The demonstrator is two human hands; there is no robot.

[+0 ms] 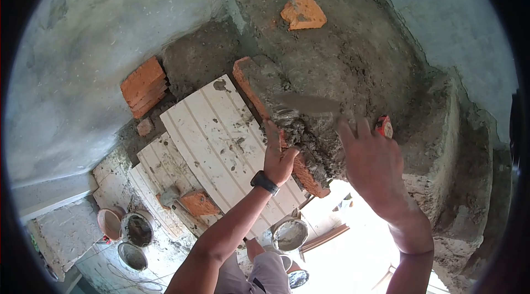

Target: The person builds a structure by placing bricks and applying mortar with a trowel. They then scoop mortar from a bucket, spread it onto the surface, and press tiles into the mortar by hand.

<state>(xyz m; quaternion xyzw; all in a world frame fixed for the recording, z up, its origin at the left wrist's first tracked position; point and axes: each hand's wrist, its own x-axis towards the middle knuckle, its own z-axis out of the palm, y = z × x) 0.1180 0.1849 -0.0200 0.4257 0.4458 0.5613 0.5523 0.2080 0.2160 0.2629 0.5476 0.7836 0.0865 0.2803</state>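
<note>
My right hand (pixel 375 164) is closed on a trowel, its grey blade (pixel 309 103) pointing left over wet mortar (pixel 317 153). The handle is hidden by the fingers. My left hand (pixel 279 156), a dark watch on its wrist, rests against the side of a low row of bricks (pixel 309 175), its thumb and fingers spread apart. Mortar lies along the top of this row. Farther along it, an orange brick (pixel 249 87) shows its side. Beside my right knuckles lies a red rounded object (pixel 383 127) that looks like a tape measure.
A broken brick (pixel 303 14) lies on the rough cement surface above. Stacked bricks (pixel 144 87) stand by the left wall. White grooved panels (pixel 215 145) lie below, with a brick (pixel 199 203) on them. Several buckets, one holding grey mix (pixel 138 229), stand lower down. Cement steps (pixel 464 194) are at right.
</note>
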